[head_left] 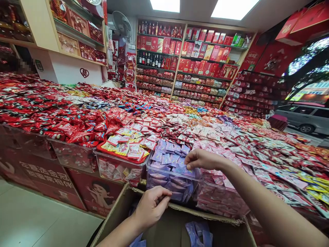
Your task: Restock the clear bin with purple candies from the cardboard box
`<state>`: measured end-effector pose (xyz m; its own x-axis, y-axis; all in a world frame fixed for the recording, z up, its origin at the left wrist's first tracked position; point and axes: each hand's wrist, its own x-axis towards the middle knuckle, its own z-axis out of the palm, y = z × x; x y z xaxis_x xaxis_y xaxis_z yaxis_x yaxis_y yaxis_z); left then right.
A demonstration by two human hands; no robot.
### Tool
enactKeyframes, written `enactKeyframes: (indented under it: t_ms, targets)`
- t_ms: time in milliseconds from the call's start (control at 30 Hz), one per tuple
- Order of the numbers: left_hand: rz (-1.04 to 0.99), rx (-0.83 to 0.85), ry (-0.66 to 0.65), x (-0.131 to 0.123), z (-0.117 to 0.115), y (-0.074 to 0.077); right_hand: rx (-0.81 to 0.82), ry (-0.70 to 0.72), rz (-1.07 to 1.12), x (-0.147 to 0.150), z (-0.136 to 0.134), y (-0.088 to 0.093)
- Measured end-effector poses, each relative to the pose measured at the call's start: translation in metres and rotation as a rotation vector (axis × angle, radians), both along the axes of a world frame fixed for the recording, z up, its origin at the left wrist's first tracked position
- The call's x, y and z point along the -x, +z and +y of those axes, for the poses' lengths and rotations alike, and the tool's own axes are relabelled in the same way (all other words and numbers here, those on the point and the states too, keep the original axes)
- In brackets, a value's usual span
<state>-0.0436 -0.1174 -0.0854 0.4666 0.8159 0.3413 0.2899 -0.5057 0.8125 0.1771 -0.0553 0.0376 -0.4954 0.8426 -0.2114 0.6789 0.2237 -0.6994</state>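
Observation:
Purple sachets (168, 156) lie in rows in a clear plastic bin (174, 175), with more visible through its front wall. My right hand (203, 160) reaches over the bin's right side, its thumb and fingers pinched on a purple sachet (182, 170) at the top of the pile. In front of the bin my left hand (153, 206) hovers over the rim of an open cardboard box (205, 214). Its fingers are curled against the thumb, and whether anything is inside is hidden. A few purple sachets (199, 234) lie inside the box.
To the left stands a bin with a red tray (102, 147) of yellow and pink packets. Pink packets (221, 199) fill the bin on the right. Heaped red packets (84, 127) spread across the display. Shelves (180, 61) line the back wall; tiled floor (38, 219) shows lower left.

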Motion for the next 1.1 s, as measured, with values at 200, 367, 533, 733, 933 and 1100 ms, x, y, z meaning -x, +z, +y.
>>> enactKeyframes:
  t_ms: [200,367,533,733,933,1100]
  targets:
    - [0.005,-0.011,-0.021,0.000,0.001,0.003,0.014,0.028,-0.085,-0.002,0.004,0.002]
    - [-0.048,0.032,-0.050,0.002,0.001,0.000,-0.311,-0.228,0.092,0.007,-0.029,0.011]
    - [-0.202,0.148,-0.302,0.003,-0.007,0.003,-0.303,-0.298,0.383,0.033,-0.092,-0.027]
    - [0.083,-0.085,-0.369,-0.006,-0.023,0.011,-0.446,-0.166,0.136,0.041,-0.125,-0.061]
    - [0.165,-0.155,-0.393,-0.005,-0.022,0.007,-0.420,0.075,-0.008,0.039,-0.122,-0.040]
    - [0.003,-0.138,-0.217,-0.001,-0.014,0.007,-0.577,-0.290,0.208,0.011,-0.106,-0.014]
